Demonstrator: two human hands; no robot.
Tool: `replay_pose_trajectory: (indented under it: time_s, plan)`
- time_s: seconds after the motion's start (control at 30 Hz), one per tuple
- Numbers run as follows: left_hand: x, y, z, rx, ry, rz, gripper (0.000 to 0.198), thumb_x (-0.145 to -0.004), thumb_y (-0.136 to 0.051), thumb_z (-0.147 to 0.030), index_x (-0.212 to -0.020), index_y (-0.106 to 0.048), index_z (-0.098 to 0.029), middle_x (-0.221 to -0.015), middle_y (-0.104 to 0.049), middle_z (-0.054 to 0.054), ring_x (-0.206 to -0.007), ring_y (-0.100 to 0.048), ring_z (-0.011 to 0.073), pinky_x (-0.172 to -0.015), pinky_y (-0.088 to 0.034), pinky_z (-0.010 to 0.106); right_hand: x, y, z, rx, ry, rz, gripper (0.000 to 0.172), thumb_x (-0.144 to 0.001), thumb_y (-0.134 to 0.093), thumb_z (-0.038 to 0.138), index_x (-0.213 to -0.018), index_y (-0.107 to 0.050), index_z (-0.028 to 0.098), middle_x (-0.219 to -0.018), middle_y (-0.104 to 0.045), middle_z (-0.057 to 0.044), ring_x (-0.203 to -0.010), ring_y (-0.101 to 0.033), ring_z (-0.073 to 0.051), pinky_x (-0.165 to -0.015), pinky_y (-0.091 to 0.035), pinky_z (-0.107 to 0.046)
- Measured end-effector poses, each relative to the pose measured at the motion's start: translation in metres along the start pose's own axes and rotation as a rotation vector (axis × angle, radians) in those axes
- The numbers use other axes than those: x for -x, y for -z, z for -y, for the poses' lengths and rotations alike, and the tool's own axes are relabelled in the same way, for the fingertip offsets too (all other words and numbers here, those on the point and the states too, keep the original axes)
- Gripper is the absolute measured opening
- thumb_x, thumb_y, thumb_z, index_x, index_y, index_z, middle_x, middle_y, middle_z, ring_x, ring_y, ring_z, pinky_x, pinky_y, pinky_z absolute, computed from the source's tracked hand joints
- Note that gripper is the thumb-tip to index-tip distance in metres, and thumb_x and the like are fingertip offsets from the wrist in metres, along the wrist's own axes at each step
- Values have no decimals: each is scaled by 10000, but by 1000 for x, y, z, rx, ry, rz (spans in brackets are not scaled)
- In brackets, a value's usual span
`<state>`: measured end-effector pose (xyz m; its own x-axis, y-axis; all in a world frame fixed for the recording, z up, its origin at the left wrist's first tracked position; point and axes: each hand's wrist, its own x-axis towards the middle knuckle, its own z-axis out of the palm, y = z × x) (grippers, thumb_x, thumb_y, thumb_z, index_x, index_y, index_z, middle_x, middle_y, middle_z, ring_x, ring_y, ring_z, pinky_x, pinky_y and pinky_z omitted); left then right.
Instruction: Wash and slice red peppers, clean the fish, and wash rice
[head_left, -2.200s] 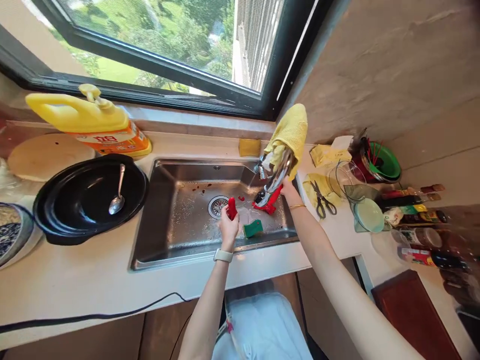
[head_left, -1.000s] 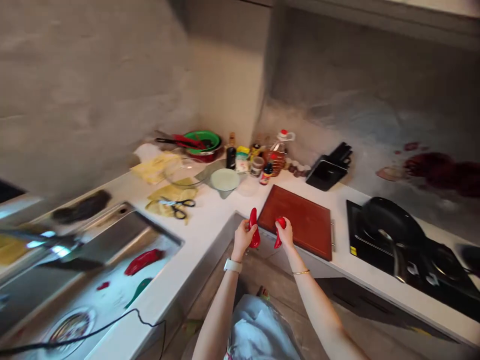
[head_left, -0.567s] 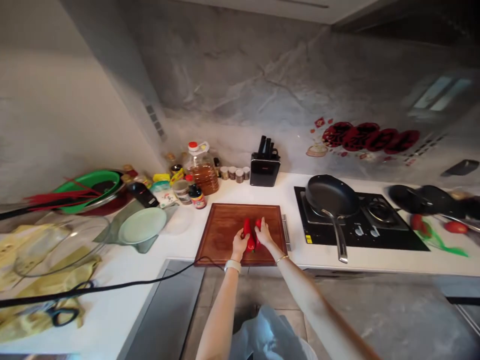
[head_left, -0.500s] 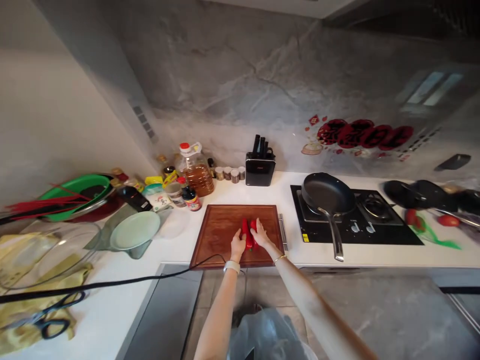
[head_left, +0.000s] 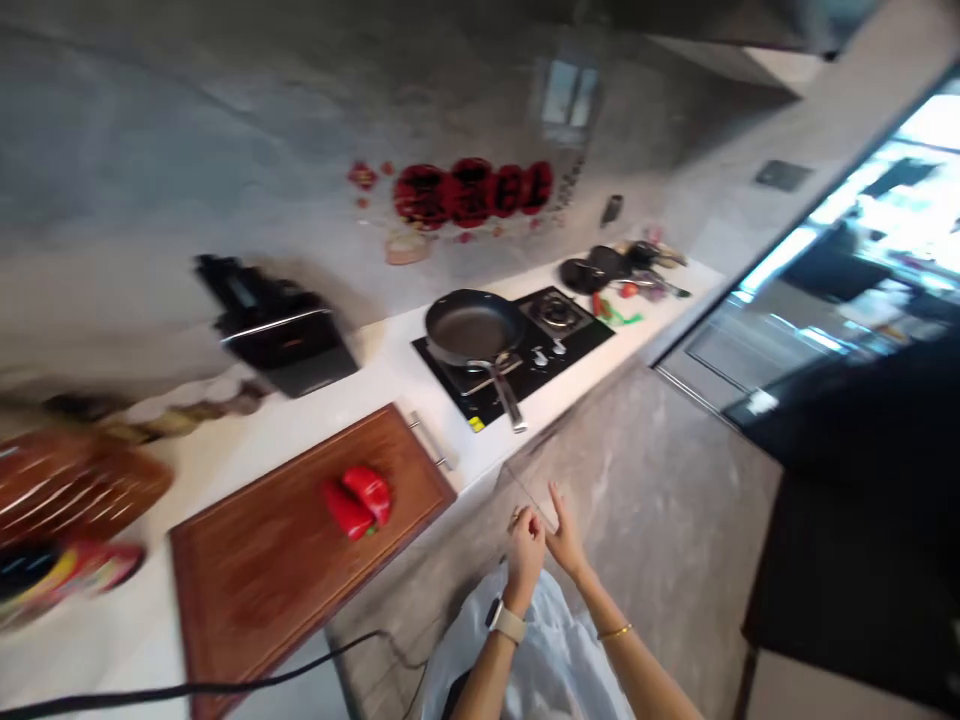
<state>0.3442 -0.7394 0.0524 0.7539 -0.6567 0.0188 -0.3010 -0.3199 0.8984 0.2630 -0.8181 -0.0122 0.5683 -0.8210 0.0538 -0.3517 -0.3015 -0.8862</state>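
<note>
A white counter [head_left: 382, 372] slants from the lower left of the frame towards the upper right. On it, at lower left, lies a brown cutting board [head_left: 262, 590]. The black stove [head_left: 577, 342] sits near the centre, with a frying pan [head_left: 474, 328] on its left burner. A blurred knife block [head_left: 292, 345] stands left of centre. At lower centre, off the counter, the right hand [head_left: 566, 545] is open and bare, fingers extended; just beside it, the left hand [head_left: 526, 545] is loosely curled, its contents impossible to tell. Two red peppers [head_left: 369, 492] lie together on the board's right part.
</note>
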Motion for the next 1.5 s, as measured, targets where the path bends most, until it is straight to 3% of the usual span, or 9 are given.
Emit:
replay_pose_trajectory:
  time_s: [0.2, 0.37, 0.53, 0.7, 0.83, 0.97, 1.13, 1.33, 1.5]
  plan:
    - [-14, -127, -55, -27, -265, 407, 225, -736, -410, -14, -605, -425, -196, -663, -472, -9, -620, -459, 125, -606, -309, 232, 37, 159, -97, 40, -371, -568, 512, -724, -554, 425, -1160, -673, 182, -1295, -612, -141, -1264, -513, -313, -1095, -346, -507]
    - [-32, -267, -92, -75, -368, 599, 223, -753, -396, -19, -624, -445, -194, -687, -483, 0, -638, -468, 132, -618, -309, 235, 34, 260, -173, -253, -616, -784, 451, -612, -614, 464, -943, -751, 189, -1095, -717, -134, -1062, -643, -326, -961, -474, -475]
    - [-59, -425, -129, -138, -394, 654, 226, -772, -387, -32, -640, -472, -195, -701, -501, 11, -642, -481, 140, -633, -313, 244, -18, 367, -239, -521, -754, -859, 390, -506, -703, 457, -804, -761, 212, -959, -750, -112, -1002, -658, -333, -824, -521, -419]
    - [-102, -564, -190, -121, -379, 654, 200, -765, -417, -71, -617, -465, -197, -666, -491, 3, -631, -478, 142, -635, -312, 247, -115, 493, -281, -696, -836, -865, 386, -549, -725, 419, -879, -749, 219, -950, -749, -78, -970, -664, -268, -780, -499, -328]
    - [-164, -669, -233, -47, -314, 620, 176, -735, -442, -102, -588, -455, -199, -624, -482, -9, -607, -464, 138, -615, -303, 245, -216, 589, -331, -837, -781, -798, 364, -581, -740, 376, -909, -733, 220, -964, -745, -62, -944, -671, -213, -771, -499, -281]
    - [-252, -785, -275, 42, -241, 594, 174, -692, -463, -111, -549, -418, -199, -590, -459, -25, -584, -441, 126, -592, -295, 237, -294, 675, -414, -1035, -800, -811, 398, -545, -765, 367, -910, -698, 222, -960, -738, -51, -936, -688, -203, -796, -535, -293]
    - [-356, -941, -361, 232, -105, 691, 32, -696, -518, -161, -700, -524, -193, -655, -542, -25, -625, -526, 123, -636, -389, 235, -310, 773, -523, -1059, -1101, -1212, 188, -564, -694, 263, -723, -594, 244, -635, -669, 11, -661, -695, -178, -617, -558, -268]
    - [-436, -1135, -466, 400, 78, 896, 162, -715, -573, -247, -861, -578, -178, -813, -631, 25, -694, -616, 136, -670, -482, 264, -318, 878, -608, -1069, -1083, -1420, 207, -546, -667, 214, -742, -624, 264, -654, -690, 7, -586, -678, -190, -508, -560, -284]
    - [-530, -1289, -535, 440, 79, 844, 175, -714, -602, -286, -842, -578, -170, -828, -648, 45, -700, -633, 144, -667, -503, 271, -463, 1005, -678, -994, -1030, -1199, 350, -495, -737, 303, -830, -655, 243, -720, -717, -2, -659, -695, -192, -570, -548, -277]
